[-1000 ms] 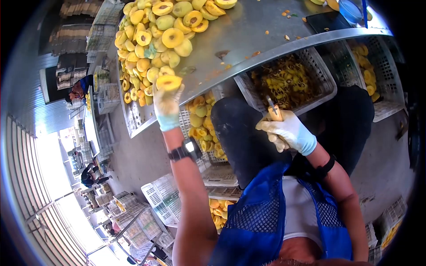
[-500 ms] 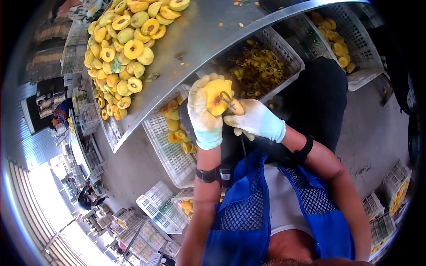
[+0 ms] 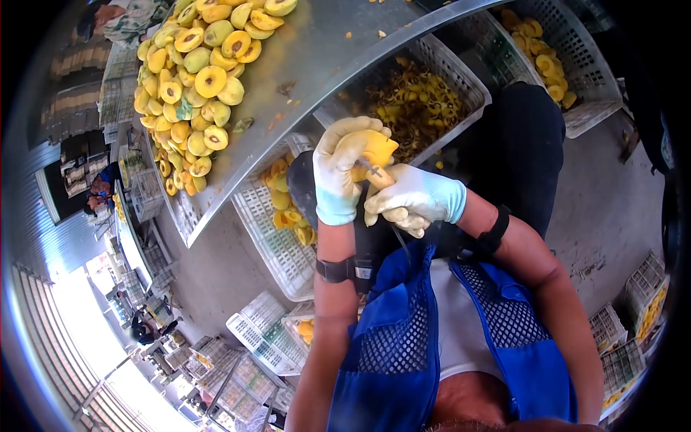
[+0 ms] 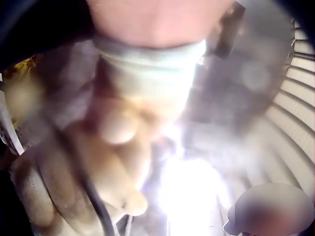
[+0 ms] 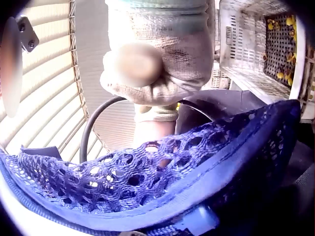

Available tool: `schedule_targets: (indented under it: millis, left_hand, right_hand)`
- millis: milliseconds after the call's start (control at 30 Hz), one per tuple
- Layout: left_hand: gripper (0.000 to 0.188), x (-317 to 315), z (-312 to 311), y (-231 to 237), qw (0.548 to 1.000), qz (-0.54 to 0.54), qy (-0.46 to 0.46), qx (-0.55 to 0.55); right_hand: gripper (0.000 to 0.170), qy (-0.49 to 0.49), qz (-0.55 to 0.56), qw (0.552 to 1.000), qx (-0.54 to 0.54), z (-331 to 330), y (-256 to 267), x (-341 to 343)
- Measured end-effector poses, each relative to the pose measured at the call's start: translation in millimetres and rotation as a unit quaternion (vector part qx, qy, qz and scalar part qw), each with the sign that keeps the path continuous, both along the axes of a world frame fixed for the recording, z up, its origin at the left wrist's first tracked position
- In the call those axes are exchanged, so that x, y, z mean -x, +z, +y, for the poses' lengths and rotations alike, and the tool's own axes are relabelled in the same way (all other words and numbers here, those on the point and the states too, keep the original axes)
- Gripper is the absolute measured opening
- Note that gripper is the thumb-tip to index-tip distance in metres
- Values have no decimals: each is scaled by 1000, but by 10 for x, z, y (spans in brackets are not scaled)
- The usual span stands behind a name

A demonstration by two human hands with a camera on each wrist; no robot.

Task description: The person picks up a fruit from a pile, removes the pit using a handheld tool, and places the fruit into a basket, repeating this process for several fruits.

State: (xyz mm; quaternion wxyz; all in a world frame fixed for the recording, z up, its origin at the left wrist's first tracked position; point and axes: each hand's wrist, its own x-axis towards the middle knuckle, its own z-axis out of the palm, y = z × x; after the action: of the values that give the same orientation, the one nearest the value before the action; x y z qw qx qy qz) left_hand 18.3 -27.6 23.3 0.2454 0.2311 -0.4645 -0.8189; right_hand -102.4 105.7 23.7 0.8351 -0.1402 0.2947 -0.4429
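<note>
Over the person's lap in the head view, the gloved left hand (image 3: 335, 165) curls round a halved yellow peach (image 3: 379, 149). Close beside it, the gloved right hand (image 3: 419, 196) grips the wooden handle of a pitting tool (image 3: 379, 177). The tool's metal end meets the near side of the fruit and is mostly hidden by it. In the left wrist view the left glove (image 4: 93, 167) shows curled fingers, and a dark cord crosses in front. From the right wrist, the right glove (image 5: 167, 73) appears with its fingers folded, above the blue mesh vest (image 5: 162, 172).
A metal table (image 3: 317, 54) bears a heap of peach halves (image 3: 194, 93) at its left. Beneath its edge stand a crate of scraps (image 3: 468, 108) and a crate of peaches (image 3: 270, 252). Another crate (image 3: 601, 86) with yellow halves is at right.
The left hand has come from the heap to the lap with a peach half and met the right hand's tool. Since the middle frame, the peach has turned and its cut face is less visible.
</note>
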Motion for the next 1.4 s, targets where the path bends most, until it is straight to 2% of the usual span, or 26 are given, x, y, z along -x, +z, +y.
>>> schedule_targets:
  millis: [67, 167, 267, 300, 367, 400, 433, 467, 533, 633, 667, 733, 833, 933, 967, 1100, 1200, 1233, 1333, 1400]
  left_hand:
    - [32, 15, 26, -32, 998, 44, -11, -39]
    - [31, 54, 184, -117, 972, 169, 13, -160]
    - [32, -10, 157, -18, 979, 156, 88, -97]
    - [34, -83, 53, -59, 981, 115, 158, -12]
    - [36, -450, -234, 57, 976, 99, 186, 55]
    - [38, -608, -311, 259, 970, 50, 189, 144]
    - [44, -774, -419, 365, 933, -84, 205, 283]
    - [43, -998, -633, 457, 839, -267, 198, 431]
    - [44, -1141, -865, 508, 744, -387, 189, 510]
    - [44, -1162, -1336, 418, 725, -438, 189, 496]
    - [46, -1168, -1587, 241, 714, -437, 218, 501]
    - [50, -1010, -2009, 115, 652, -499, 235, 520]
    - [62, -807, -2503, 16, 504, -559, 229, 617]
    - [67, -594, -2699, 15, 407, -697, 155, 569]
    - [66, -568, -2756, -32, 380, -692, 165, 591]
    - [57, -635, -2842, -51, 371, -670, 155, 624]
    - [55, -750, -2616, 6, 429, -643, 156, 614]
    - [54, -771, -2431, 77, 497, -598, 169, 606]
    - [45, -763, -1774, 237, 587, -451, 184, 647]
    - [46, -721, -1336, 288, 695, -382, 164, 586]
  right_hand:
    - [26, -1, -68, 998, 13, 9, -81, -26]
    - [25, -7, -72, 996, 52, 12, -13, -47]
    - [26, -16, -93, 990, 101, 33, 83, -15]
    - [33, -33, -107, 988, 109, 32, 90, -12]
    - [34, -62, -87, 990, 91, 21, 107, 48]
    - [35, -84, -76, 990, 88, 15, 120, 60]
    - [35, -103, -51, 990, 82, -2, 141, 62]
    - [35, -116, -19, 991, 68, -28, 156, 59]
    - [35, -140, 46, 989, 34, -75, 172, 41]
    - [31, -139, 59, 988, 8, -129, 156, 40]
    - [30, -141, 61, 988, 2, -134, 144, 35]
    - [30, -142, 66, 987, -18, -151, 117, 31]
    - [29, -142, 110, 982, -61, -193, 200, 45]
    - [30, -146, 123, 979, -77, -222, 198, 60]
    - [29, -148, 131, 977, -73, -225, 177, 58]
    - [28, -136, 153, 975, -90, -258, 178, 54]
    - [28, -135, 151, 975, -89, -262, 179, 59]
    - [29, -136, 147, 976, -84, -248, 157, 51]
    - [31, -144, 135, 977, -77, -216, 84, 34]
    - [31, -153, 132, 976, -77, -216, 101, 20]
